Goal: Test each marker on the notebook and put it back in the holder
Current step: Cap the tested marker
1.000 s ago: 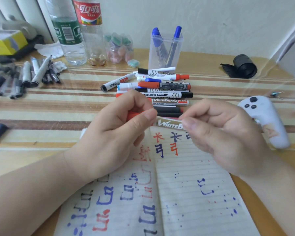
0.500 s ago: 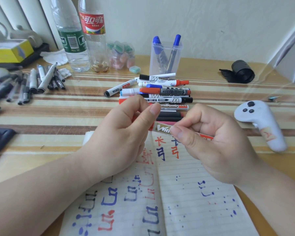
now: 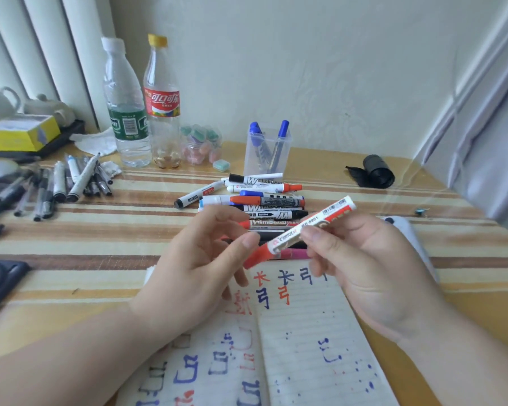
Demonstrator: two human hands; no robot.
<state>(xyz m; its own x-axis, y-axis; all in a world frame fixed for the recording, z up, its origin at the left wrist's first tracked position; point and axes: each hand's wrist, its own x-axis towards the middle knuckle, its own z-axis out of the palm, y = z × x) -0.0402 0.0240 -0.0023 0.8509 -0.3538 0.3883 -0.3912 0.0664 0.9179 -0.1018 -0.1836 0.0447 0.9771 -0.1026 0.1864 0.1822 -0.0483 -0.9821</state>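
The right hand is pinching the red marker by its barrel and holding it tilted over the notebook, capped end lowered toward the left hand. That hand is hovering loosely curled and gripping nothing, its thumb just beside the cap, probably ready for uncapping. The holder is standing behind the marker pile.

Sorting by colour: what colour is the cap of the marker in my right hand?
Red cap on the marker; head view.
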